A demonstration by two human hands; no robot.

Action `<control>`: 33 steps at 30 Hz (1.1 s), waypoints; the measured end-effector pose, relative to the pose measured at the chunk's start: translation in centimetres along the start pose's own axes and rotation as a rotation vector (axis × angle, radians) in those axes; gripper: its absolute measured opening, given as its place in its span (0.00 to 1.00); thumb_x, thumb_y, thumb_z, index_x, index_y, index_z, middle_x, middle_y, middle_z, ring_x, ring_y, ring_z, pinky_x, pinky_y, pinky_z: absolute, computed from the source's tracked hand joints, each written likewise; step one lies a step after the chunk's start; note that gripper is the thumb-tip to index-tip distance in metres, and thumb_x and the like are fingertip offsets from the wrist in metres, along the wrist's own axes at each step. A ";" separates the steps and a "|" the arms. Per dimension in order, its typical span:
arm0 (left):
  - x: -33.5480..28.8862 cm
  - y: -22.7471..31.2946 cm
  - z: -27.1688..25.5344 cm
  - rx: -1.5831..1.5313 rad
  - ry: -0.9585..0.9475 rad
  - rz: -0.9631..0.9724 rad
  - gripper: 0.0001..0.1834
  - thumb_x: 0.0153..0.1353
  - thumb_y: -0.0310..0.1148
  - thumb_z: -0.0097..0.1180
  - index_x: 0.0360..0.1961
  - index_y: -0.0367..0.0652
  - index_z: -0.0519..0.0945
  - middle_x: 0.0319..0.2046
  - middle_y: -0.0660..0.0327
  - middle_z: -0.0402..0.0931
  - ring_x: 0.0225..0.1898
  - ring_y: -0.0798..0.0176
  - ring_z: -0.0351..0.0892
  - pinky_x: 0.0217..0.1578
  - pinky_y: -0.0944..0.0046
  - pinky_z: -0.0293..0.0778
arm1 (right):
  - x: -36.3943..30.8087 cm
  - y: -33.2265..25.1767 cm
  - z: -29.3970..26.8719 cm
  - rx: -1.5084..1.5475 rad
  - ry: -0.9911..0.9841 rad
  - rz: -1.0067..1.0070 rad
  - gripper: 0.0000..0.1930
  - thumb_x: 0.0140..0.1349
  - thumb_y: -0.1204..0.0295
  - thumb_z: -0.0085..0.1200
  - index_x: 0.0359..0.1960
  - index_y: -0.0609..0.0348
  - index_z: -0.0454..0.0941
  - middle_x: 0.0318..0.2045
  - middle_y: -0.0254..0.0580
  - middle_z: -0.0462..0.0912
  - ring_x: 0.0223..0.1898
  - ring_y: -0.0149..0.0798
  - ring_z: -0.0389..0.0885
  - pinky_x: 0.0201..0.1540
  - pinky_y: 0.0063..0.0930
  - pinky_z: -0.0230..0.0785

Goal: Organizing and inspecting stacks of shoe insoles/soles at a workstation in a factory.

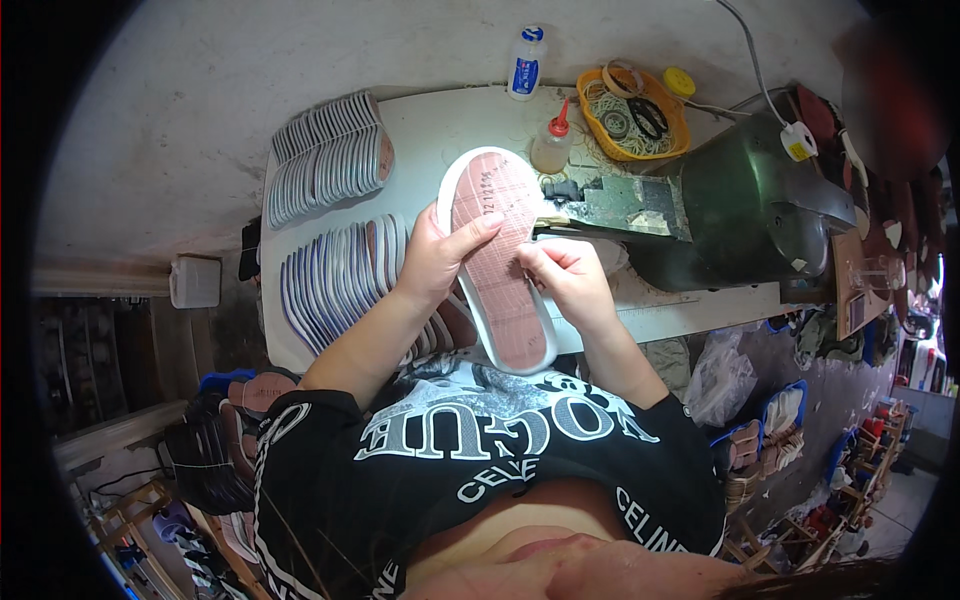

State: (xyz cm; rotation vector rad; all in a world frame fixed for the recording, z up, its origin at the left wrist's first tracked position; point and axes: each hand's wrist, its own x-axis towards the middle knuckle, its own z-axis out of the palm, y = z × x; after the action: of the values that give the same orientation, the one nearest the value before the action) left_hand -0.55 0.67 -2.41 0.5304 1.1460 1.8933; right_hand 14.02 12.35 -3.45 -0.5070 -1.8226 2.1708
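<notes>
A long shoe sole [505,310] with a brownish-pink face and a thick white rim is held up in front of me, nearly upright in the picture. My left hand [440,250] grips its left edge, with the thumb lying across the pink face. At the opposite edge, my right hand [572,285] is closed in a pinch against the rim. Whatever lies between those fingertips is too small to make out. Just beyond the sole's right edge is the narrow arm of a dark green sewing machine [745,200]; the sole hides part of its tip.
Two rows of stacked soles, a far row [330,155] and a near row [335,275], stand left on the white table [430,120]. Behind the machine arm are a red-tipped squeeze bottle [552,145], a white bottle [525,65] and a yellow basket [640,150] of cord and rings.
</notes>
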 end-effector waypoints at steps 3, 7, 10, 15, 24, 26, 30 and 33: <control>0.6 -0.1 0.2 -0.076 0.081 -0.078 0.20 0.58 0.29 0.58 0.50 0.32 0.71 0.39 0.56 0.78 0.37 0.66 0.79 0.41 0.67 0.76 | -1.0 1.6 -1.1 0.447 -0.128 0.097 0.28 0.68 0.49 0.41 0.38 0.66 0.78 0.26 0.34 0.80 0.25 0.22 0.75 0.29 0.15 0.68; 3.0 -0.2 -0.7 -0.084 0.137 -0.049 0.20 0.58 0.31 0.59 0.49 0.32 0.72 0.38 0.57 0.78 0.37 0.65 0.80 0.39 0.66 0.77 | -3.3 1.0 -2.1 0.392 -0.377 0.235 0.23 0.66 0.54 0.46 0.41 0.68 0.76 0.29 0.40 0.82 0.33 0.32 0.83 0.27 0.24 0.75; 4.1 -0.8 0.2 0.024 0.126 -0.023 0.19 0.56 0.30 0.61 0.47 0.33 0.73 0.39 0.57 0.78 0.38 0.66 0.79 0.41 0.67 0.75 | -4.6 0.3 -1.1 0.311 -0.222 0.269 0.19 0.64 0.62 0.50 0.44 0.68 0.75 0.30 0.45 0.82 0.30 0.34 0.83 0.24 0.24 0.74; 5.4 -2.8 0.4 0.124 0.110 0.010 0.21 0.58 0.31 0.58 0.51 0.32 0.71 0.41 0.56 0.77 0.39 0.66 0.79 0.42 0.68 0.74 | -5.6 0.0 -0.8 0.344 -0.058 0.330 0.15 0.63 0.66 0.51 0.39 0.70 0.76 0.25 0.47 0.82 0.22 0.33 0.82 0.23 0.20 0.73; 8.6 -1.6 0.6 0.213 0.067 -0.186 0.24 0.58 0.40 0.60 0.49 0.30 0.74 0.37 0.55 0.79 0.36 0.65 0.80 0.38 0.67 0.76 | -4.2 0.2 1.4 0.552 0.112 0.247 0.17 0.65 0.64 0.48 0.35 0.72 0.75 0.21 0.49 0.80 0.19 0.35 0.80 0.22 0.22 0.73; 9.7 -0.6 0.5 0.330 0.030 -0.162 0.27 0.57 0.42 0.60 0.49 0.30 0.74 0.38 0.55 0.79 0.37 0.64 0.79 0.40 0.67 0.75 | -3.2 -0.1 1.6 0.607 0.142 0.220 0.17 0.66 0.65 0.46 0.34 0.72 0.75 0.21 0.49 0.80 0.19 0.35 0.80 0.22 0.23 0.73; 13.3 0.4 -2.3 1.050 -0.016 0.150 0.35 0.53 0.51 0.61 0.54 0.33 0.72 0.50 0.48 0.73 0.56 0.53 0.68 0.58 0.57 0.62 | -0.9 0.4 2.3 0.613 0.213 0.189 0.16 0.66 0.66 0.46 0.33 0.72 0.76 0.21 0.49 0.81 0.18 0.36 0.80 0.21 0.22 0.74; 15.0 3.8 -0.8 1.237 -0.384 0.554 0.33 0.49 0.53 0.63 0.52 0.42 0.75 0.57 0.48 0.67 0.66 0.49 0.54 0.65 0.48 0.44 | 0.2 0.7 2.2 0.595 0.209 0.191 0.16 0.66 0.66 0.46 0.33 0.71 0.76 0.21 0.49 0.81 0.18 0.35 0.80 0.21 0.21 0.73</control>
State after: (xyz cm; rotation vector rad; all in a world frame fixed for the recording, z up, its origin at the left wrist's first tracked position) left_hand -11.10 11.78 -0.44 1.9339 1.9342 1.1470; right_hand 12.92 10.31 -3.86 -0.7466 -0.9823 2.5159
